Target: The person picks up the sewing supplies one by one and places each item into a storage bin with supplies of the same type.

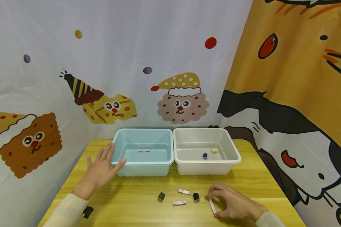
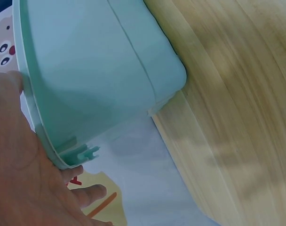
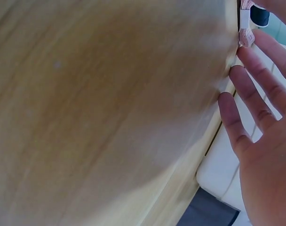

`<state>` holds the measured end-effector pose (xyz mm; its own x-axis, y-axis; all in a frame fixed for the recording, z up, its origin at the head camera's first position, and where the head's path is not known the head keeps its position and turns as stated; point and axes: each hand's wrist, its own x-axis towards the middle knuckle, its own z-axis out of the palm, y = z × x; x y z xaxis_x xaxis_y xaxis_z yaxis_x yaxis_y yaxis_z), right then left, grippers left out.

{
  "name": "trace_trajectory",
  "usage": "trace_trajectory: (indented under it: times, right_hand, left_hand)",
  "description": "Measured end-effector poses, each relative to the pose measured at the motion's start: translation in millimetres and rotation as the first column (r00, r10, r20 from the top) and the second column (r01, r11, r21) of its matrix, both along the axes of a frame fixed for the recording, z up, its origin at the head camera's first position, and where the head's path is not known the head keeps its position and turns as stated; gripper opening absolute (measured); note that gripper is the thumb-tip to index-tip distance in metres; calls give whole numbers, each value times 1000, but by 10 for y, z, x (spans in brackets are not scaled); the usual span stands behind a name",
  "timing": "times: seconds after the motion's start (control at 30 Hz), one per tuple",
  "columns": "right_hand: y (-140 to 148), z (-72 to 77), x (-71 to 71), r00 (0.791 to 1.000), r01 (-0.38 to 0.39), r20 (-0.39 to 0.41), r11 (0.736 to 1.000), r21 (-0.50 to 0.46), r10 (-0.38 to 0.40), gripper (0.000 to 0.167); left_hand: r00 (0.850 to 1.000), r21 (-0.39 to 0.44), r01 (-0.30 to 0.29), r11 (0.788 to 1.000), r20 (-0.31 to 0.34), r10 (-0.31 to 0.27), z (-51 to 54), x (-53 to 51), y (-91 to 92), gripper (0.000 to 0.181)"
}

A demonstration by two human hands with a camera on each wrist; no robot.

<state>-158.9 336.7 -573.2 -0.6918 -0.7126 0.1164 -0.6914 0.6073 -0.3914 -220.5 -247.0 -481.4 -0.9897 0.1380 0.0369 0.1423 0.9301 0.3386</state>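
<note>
My left hand (image 1: 100, 167) touches the left rim of a light blue bin (image 1: 143, 170), fingers straight and spread, thumb over the near corner. A pale pink embroidery floss skein (image 1: 144, 150) lies inside that bin. On the wooden table, my right hand (image 1: 230, 201) pinches another pink floss skein (image 1: 212, 206) by its two ends between thumb and fingertips; its paper band shows in the right wrist view. To the left of this hand are a black thread spool (image 1: 196, 197), a dark green spool (image 1: 161, 197) and two more skeins (image 1: 179, 203).
A white bin (image 1: 207, 168) stands against the blue one's right side, with a blue spool (image 1: 205, 156) and a yellow spool (image 1: 214, 150) inside. Beside the left sleeve lies a small black object (image 1: 87, 212). A printed cloth (image 1: 116, 47) hangs behind the table.
</note>
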Motion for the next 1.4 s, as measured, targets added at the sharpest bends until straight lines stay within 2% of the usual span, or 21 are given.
trace_trajectory:
  times: [0.33,0.9,1.03,1.2,1.4]
  right_hand:
    - [-29,9,26,1000,-3,-19,1000,1,3,46]
    - [-21,45,28,999,12,30,999,-36,-11,42]
    - [-32,69,-3,999,16,43,998,-65,-13,40]
    - [-74,112,-48,1000,2,-3,994,-108,-3,39]
    - [-108,164,-85,1000,-16,17,982,-189,20,40]
  left_hand:
    - [1000,18,-4,1000,4,4,-42,9,-12,113]
    - [1000,19,-7,1000,17,7,-86,39,-20,113]
    - [1000,19,-8,1000,13,7,-89,30,-18,112]
    - [1000,15,-3,1000,6,3,-49,14,-19,112]
    - [1000,6,1,1000,-3,-1,-14,-3,-10,111]
